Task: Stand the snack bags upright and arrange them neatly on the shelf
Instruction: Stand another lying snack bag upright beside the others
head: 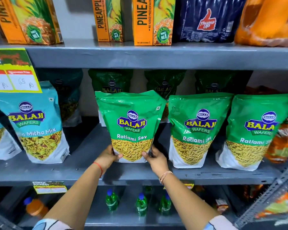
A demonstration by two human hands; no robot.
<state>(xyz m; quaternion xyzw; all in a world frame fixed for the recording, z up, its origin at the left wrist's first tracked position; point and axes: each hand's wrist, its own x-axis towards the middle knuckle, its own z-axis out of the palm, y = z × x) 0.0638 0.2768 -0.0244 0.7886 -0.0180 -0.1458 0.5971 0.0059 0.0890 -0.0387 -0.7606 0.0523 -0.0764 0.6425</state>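
Green Ratlami Sev bag (131,123) stands upright mid-shelf (83,170), yellow sev showing, left hand (107,156) and right hand (154,157) grasping its base; two matching bags (196,130) at three o'clock, blue mix bag (38,123) at nine.

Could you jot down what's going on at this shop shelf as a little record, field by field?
setting: grey shelf in a shop
held item: green Ratlami Sev bag, upright, near the shelf's front edge
left hand: grips the bag's lower left corner
right hand: grips the bag's lower right corner
to its right: two more green Ratlami Sev bags, standing
to its left: blue Mitha Mix bag, standing
shelf above: pineapple juice cartons
shelf below: green bottles
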